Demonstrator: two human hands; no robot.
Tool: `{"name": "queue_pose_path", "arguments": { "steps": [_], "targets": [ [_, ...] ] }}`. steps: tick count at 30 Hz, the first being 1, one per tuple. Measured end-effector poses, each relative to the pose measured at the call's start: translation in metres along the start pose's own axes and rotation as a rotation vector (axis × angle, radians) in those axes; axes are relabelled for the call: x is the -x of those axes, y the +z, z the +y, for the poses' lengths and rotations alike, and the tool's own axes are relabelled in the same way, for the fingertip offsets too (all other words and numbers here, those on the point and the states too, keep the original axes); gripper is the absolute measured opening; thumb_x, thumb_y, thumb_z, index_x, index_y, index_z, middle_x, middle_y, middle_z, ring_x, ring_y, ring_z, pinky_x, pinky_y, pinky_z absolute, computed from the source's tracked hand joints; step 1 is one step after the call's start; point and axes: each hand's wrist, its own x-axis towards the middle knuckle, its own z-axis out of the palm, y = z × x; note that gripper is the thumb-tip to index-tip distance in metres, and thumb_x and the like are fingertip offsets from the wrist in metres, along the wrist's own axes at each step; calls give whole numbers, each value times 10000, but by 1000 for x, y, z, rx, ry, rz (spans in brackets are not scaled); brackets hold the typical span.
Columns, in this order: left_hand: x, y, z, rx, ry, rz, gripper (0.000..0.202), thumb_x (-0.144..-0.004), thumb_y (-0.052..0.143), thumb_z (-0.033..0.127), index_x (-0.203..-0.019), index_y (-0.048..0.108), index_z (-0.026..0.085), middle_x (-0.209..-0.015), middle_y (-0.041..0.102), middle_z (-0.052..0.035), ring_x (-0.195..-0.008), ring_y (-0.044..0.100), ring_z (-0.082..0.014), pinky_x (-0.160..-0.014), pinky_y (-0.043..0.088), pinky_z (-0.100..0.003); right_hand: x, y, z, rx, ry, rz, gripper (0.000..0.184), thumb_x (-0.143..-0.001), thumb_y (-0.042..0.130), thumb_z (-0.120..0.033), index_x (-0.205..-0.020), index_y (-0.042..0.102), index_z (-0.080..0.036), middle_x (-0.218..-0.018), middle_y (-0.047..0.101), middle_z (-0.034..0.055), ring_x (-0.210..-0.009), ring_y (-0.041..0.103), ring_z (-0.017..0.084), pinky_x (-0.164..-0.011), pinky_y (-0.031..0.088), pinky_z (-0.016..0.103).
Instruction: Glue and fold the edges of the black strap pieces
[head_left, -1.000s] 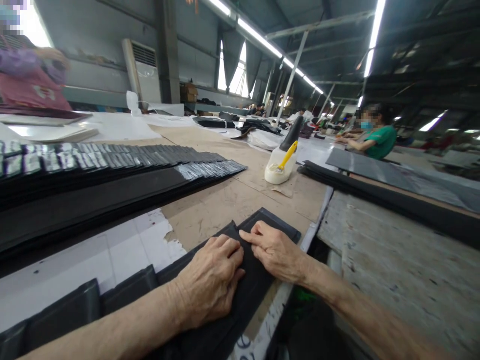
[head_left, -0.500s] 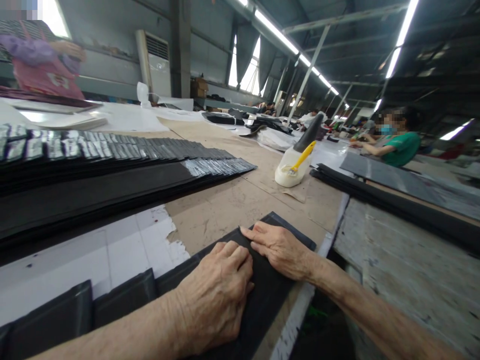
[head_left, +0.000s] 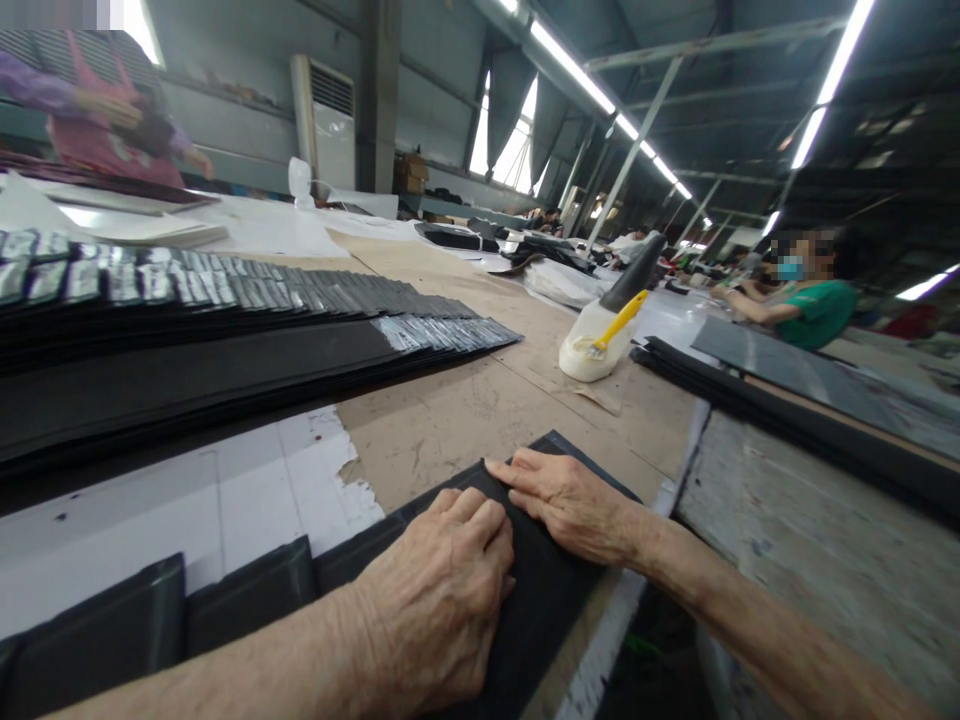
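Observation:
A black folded panel (head_left: 544, 600), leather-like, lies slantwise at the table's front edge under both hands. My left hand (head_left: 442, 590) rests on it with curled fingers closed against its surface; the fingertips are mostly hidden. On the panel's upper edge, my right hand (head_left: 574, 505) presses its fingertips together at a raised corner, close to the left knuckles. Past the right hand, a flat dark end of material (head_left: 589, 462) sticks out. More black folded panels (head_left: 247, 585) overlap in a row to the left, partly behind my left forearm.
Stacks of black strips (head_left: 225, 390) with shiny ends lie at the left. A cut white container (head_left: 589, 345) holds a yellow-handled brush (head_left: 622, 320). Black material (head_left: 720, 385) lies on the right-hand table (head_left: 810, 520), across a gap. Co-workers stand at far left and right.
The camera view has shifted slightly, moving the scene a little rightward. Both hands keep nearly the same place on the panel. The far-left co-worker's arms have moved.

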Motion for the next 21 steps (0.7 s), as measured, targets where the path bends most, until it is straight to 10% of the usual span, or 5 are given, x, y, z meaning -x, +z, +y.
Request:
{"name": "queue_pose_path", "arguments": {
  "steps": [21],
  "targets": [
    [1, -1, 1, -13, -3, -51, 271, -864, 329, 177, -985, 555, 90, -916, 519, -113, -880, 463, -242, -806, 462, -425, -6, -8, 10, -184, 114, -111, 331, -829, 523, -168, -1160, 532, -163, -887, 555, 29, -798, 533, 133, -751, 427, 259]
  ]
}}
